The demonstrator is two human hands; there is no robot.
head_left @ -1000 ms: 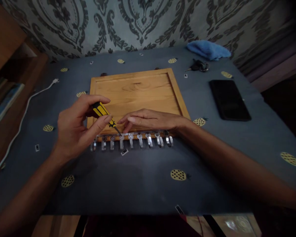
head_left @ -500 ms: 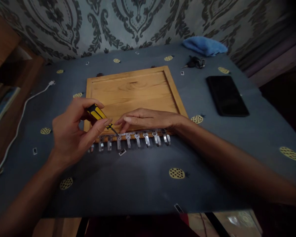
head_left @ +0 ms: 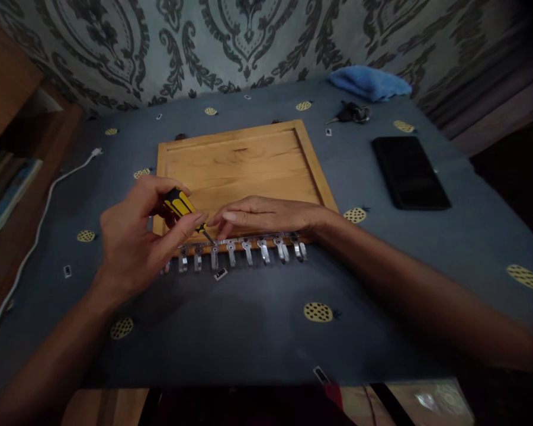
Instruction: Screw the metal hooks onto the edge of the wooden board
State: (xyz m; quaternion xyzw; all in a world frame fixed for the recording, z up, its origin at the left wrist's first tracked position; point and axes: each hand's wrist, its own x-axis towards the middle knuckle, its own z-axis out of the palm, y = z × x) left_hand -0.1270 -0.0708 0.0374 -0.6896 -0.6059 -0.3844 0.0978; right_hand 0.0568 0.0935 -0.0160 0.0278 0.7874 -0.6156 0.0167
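A yellow and black screwdriver (head_left: 181, 204) is gripped in my left hand (head_left: 135, 234), between thumb and fingers. Its shaft slants down to the right, with the tip at a metal hook on the near edge of a framed wooden board (head_left: 240, 165). Several silver hooks (head_left: 249, 251) line that edge and hang over toward me. My right hand (head_left: 266, 214) lies palm down across the near part of the board, fingers stretched to the left, close to the screwdriver tip. Its thumb and fingers hold nothing visible. My left hand hides the board's near left corner.
On the table's right lies a black phone (head_left: 411, 173). Behind it are keys (head_left: 350, 112) and a blue cloth (head_left: 369, 83). A white cable (head_left: 48, 201) runs down the left side, beside a wooden shelf (head_left: 48, 142). A patterned wall (head_left: 249, 47) borders the table's far edge.
My left hand and the screwdriver handle have shifted slightly to the right, while the tip stays at the same hook. My right hand and the board look nearly unmoved.
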